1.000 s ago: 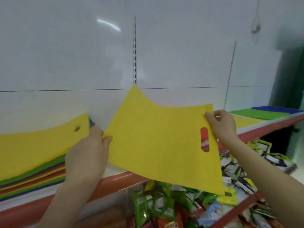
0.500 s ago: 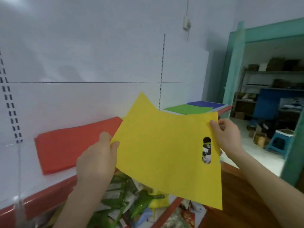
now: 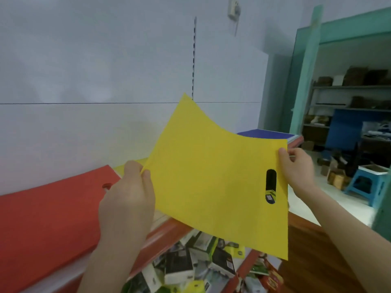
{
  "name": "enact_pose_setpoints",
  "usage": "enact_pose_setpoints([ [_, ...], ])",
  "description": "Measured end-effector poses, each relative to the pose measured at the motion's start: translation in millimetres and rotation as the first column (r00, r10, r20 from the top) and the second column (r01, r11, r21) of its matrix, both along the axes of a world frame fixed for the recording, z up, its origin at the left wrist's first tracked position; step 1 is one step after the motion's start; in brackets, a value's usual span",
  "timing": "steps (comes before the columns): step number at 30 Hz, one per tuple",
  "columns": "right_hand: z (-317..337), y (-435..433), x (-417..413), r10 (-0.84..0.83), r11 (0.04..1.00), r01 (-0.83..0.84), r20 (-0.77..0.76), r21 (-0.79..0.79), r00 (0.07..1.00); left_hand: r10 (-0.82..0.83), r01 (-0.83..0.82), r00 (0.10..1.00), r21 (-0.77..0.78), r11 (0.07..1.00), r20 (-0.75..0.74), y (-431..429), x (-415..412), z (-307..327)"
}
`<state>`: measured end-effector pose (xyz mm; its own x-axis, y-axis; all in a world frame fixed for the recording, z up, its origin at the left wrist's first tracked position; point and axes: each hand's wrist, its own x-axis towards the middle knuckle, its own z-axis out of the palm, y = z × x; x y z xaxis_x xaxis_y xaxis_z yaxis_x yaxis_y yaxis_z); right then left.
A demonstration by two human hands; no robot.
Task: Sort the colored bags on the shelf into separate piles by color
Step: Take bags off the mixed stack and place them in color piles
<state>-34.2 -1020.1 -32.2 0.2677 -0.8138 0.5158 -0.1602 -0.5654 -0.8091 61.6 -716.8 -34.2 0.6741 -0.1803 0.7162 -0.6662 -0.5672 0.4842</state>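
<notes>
yellow bag (image 3: pixel 211 187) is hanging in the air over the front edge of the shelf (image 3: pixel 165 231), with the left hand (image 3: pixel 129 204) pinching its left corner and the right hand (image 3: pixel 296 168) pinching its upper right edge, while a red pile (image 3: pixel 48 218) is lying on the shelf just left and a blue pile (image 3: pixel 266 134) behind.

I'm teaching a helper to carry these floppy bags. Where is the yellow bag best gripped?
Pinch the yellow bag at opposite edges, one grip from each side, as the left hand and right hand do: the thin sheet sags between them, so a single grip would probably let it fold.
</notes>
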Motion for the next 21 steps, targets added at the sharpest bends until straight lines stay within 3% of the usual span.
enact_pose_setpoints([
  [4,10.7,-33.5,44.4,0.027,1.000,-0.026,0.018,-0.017,0.999,0.064,-0.065,0.997,0.027,0.998,0.051,-14.8,16.1,2.0],
  [8,16.1,-54.5,90.4,0.110,0.993,-0.108,0.027,-0.043,0.994,0.206,-0.203,0.978,0.065,0.977,-0.033,-20.2,23.0,3.4],
  [13,28.2,-73.1,162.4,0.240,0.968,-0.235,0.054,-0.084,0.969,0.365,-0.362,0.931,0.138,0.922,-0.002,-24.5,29.3,2.2],
  [21,50.8,-88.8,249.6,0.513,0.830,-0.520,-0.090,-0.200,0.853,0.678,-0.569,0.723,0.444,0.692,-0.130,-53.3,39.2,2.1],
])
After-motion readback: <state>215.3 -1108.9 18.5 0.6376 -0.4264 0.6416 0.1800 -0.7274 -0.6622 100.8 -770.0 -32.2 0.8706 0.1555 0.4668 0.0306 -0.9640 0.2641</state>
